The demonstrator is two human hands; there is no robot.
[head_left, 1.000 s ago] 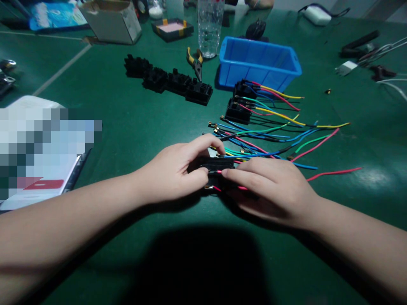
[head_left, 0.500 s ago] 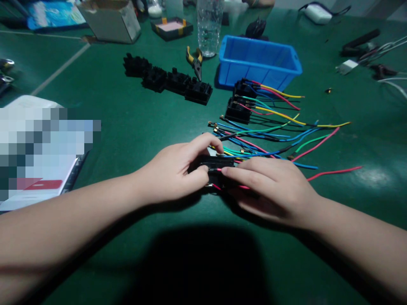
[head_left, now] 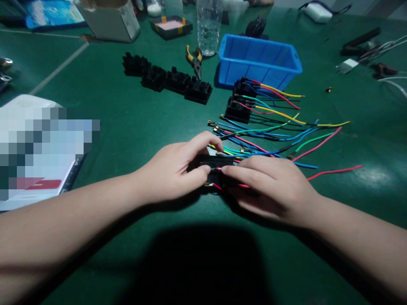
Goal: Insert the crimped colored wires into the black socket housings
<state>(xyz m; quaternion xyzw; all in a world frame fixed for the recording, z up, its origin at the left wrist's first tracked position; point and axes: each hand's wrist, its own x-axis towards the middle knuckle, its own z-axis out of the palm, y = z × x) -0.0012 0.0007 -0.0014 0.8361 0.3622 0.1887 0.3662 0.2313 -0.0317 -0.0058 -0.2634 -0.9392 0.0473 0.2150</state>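
My left hand (head_left: 176,171) is closed around the left side of a small black plastic socket (head_left: 218,162), its thumb on the near part and its index finger bent over the far side. From the right, the fingertips of my right hand (head_left: 276,188) pinch a red wire (head_left: 220,169) with a black sleeve against the socket. A second red wire with a metal terminal (head_left: 209,184) shows at the socket's near edge. My fingers hide much of the socket. Just beyond my hands lie loose blue, green, yellow and red wires (head_left: 270,137) with brass terminals.
Two wired black sockets (head_left: 238,108) stand before a blue bin (head_left: 259,63). Several black sockets (head_left: 174,80) form a row to the left, with yellow-handled pliers (head_left: 195,61) touching them. A clear bottle (head_left: 209,29) stands behind. A partly blurred device (head_left: 47,156) lies at left.
The left thumb has shifted very slightly to the right along the socket. Both hands otherwise keep their places, and the view has tilted a touch.
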